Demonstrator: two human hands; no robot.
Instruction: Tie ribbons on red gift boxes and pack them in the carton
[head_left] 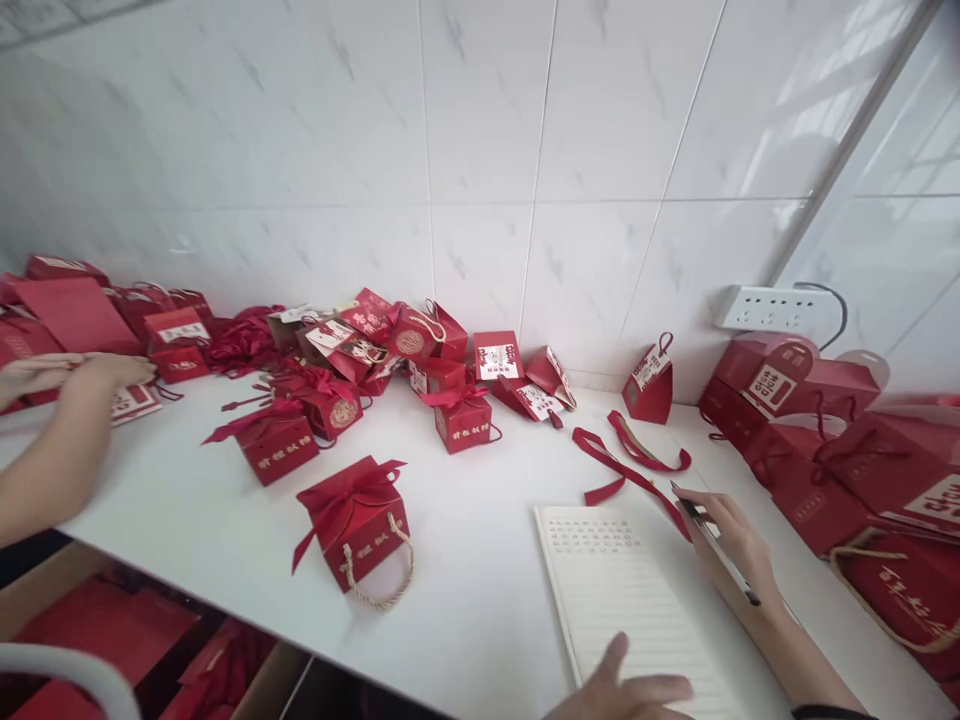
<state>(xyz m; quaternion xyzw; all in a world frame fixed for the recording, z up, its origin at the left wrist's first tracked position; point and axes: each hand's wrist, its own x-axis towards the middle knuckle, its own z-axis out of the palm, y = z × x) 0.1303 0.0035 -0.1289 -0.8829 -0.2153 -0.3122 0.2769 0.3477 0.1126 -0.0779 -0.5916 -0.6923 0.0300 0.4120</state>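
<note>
A black-and-white pen is gripped in my right hand, just right of the notebook, its tip pointing up and left. My left hand rests on the lower part of the open lined notebook, thumb and fingers apart, partly cut off by the frame's bottom edge. Rows of small handwriting fill the top of the page. Beyond my right hand lie loose red ribbons. Left of the notebook sits a red gift box with a ribbon bow and a rope handle.
Red boxes and heaped ribbon line the wall. At far left, a co-worker's hands work over a red box. More red boxes crowd the right, below a power strip. Cartons of red items stand below the table.
</note>
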